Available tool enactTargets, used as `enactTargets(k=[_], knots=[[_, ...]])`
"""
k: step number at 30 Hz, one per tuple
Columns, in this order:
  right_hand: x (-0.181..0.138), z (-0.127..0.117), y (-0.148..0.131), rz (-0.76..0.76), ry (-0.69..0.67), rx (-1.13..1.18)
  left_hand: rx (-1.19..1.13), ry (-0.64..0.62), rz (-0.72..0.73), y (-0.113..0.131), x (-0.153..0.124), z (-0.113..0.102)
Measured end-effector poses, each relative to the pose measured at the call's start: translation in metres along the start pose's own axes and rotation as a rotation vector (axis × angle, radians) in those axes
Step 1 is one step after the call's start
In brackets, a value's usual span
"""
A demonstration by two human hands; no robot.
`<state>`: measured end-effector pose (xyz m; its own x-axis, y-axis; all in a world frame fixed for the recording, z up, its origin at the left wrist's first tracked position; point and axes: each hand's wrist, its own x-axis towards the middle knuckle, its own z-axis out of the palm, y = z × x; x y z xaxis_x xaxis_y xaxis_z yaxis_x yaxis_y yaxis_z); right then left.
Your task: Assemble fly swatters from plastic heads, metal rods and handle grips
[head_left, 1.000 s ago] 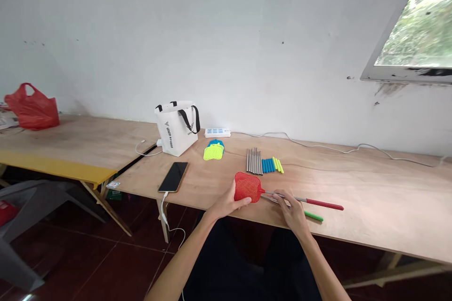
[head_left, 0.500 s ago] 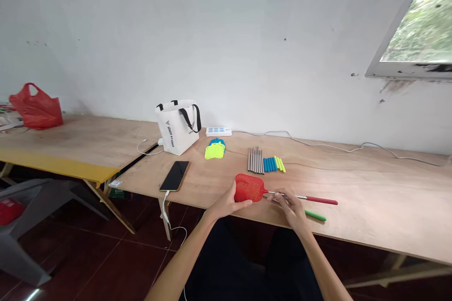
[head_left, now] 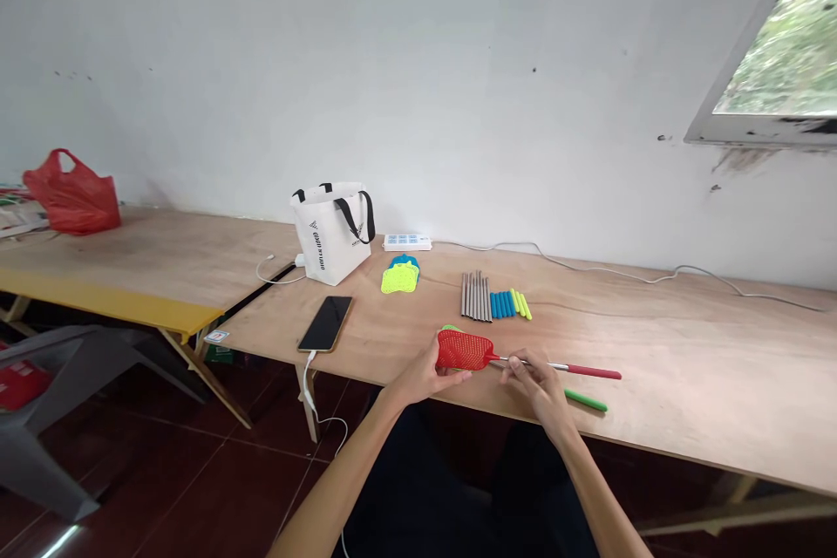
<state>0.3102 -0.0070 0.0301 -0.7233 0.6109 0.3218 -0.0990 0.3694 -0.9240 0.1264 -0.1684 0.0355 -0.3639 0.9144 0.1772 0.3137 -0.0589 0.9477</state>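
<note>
A red fly swatter (head_left: 466, 350) with a metal rod and red grip is held between my hands above the table's front edge. My left hand (head_left: 428, 373) grips the left side of its mesh head. Around the rod near the head close the fingers of my right hand (head_left: 534, 375). Beneath it lies a green fly swatter (head_left: 585, 401), its grip showing at the right and a bit of its head behind the red one. Farther back are several metal tubes (head_left: 477, 296), blue grips (head_left: 503, 304) and yellow grips (head_left: 521, 304) in a row.
Yellow and blue swatter heads (head_left: 400, 278) lie stacked near a power strip (head_left: 407, 242). A phone (head_left: 325, 323) on a white cable and a white tote bag (head_left: 332, 235) stand to the left. A second table (head_left: 163, 244) carries a red plastic bag (head_left: 71, 194); a grey chair (head_left: 45, 418) is below.
The red swatter's head has tilted in my hands, so it looks flatter and some green shows behind it. Both hands keep their grip. The view has shifted slightly.
</note>
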Motion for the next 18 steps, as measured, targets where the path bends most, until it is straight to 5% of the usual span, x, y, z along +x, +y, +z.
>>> enactTargets(k=[8,14,18], knots=[[0.001,0.003,0.003,-0.027,0.003,-0.061,0.007,-0.047,-0.047,0.004,-0.002,-0.002],[0.003,0.009,0.005,-0.041,-0.008,-0.061,-0.096,0.1,0.089,0.005,0.001,0.0],[0.004,0.01,0.011,-0.055,0.049,-0.094,-0.212,0.125,0.034,-0.001,0.009,-0.001]])
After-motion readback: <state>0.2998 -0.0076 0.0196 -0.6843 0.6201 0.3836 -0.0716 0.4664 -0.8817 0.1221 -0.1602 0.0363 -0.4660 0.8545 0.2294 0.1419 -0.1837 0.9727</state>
